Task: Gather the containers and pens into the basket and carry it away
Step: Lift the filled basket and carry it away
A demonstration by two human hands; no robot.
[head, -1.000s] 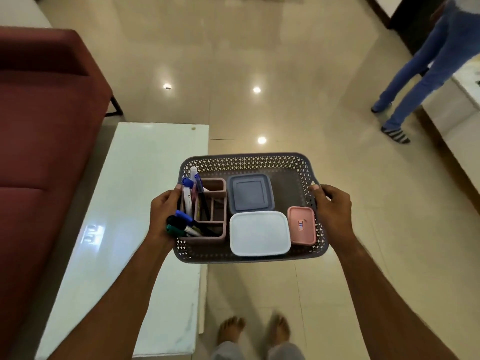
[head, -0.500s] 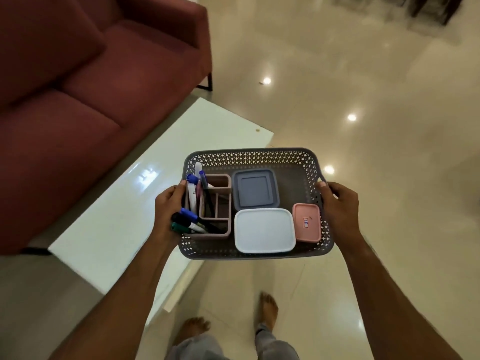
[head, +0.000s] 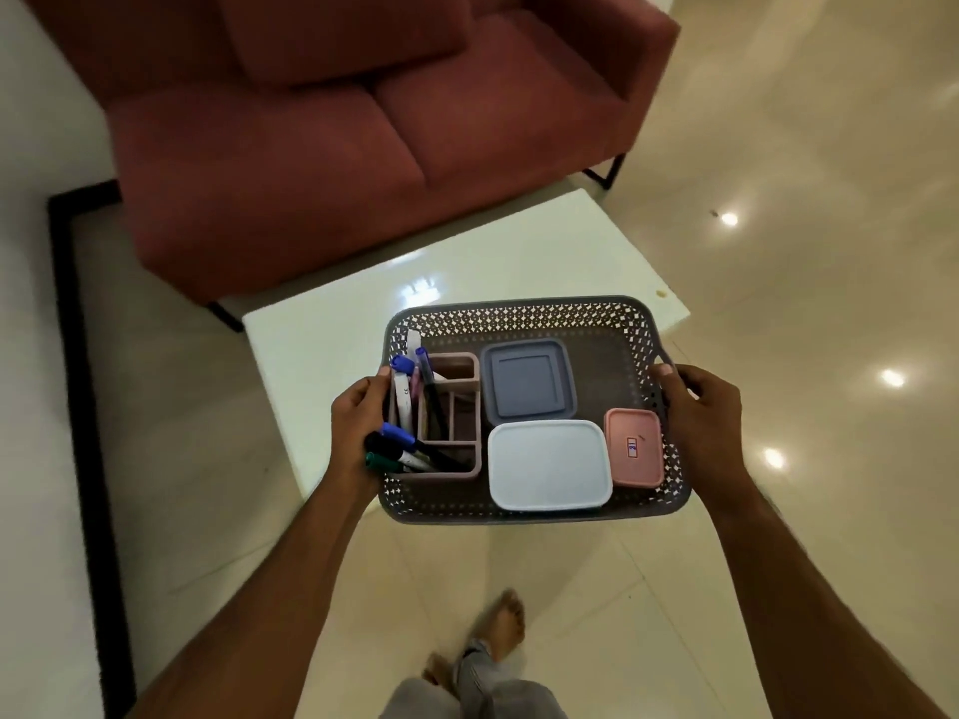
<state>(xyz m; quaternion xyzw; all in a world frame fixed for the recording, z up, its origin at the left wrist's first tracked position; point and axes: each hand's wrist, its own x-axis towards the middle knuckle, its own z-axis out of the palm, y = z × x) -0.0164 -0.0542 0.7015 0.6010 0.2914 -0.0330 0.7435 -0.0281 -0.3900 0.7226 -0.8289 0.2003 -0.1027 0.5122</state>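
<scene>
Basket (head: 529, 316), grey with a perforated wall, hangs in the air above the near corner of a white table (head: 467, 272), carried by both hands. At its left side, the left hand (head: 358, 422) is clamped on the rim; at the opposite edge, the right hand (head: 700, 407) grips the handle. Inside, a pink organiser (head: 451, 407) holds the pens (head: 405, 397) at the left, a grey-lidded container (head: 526, 386) sits beside it, a white-lidded container (head: 547, 464) lies nearer the person, and a small pink container (head: 634, 446) rests at the right. A red sofa (head: 322, 147) stands beyond the table.
</scene>
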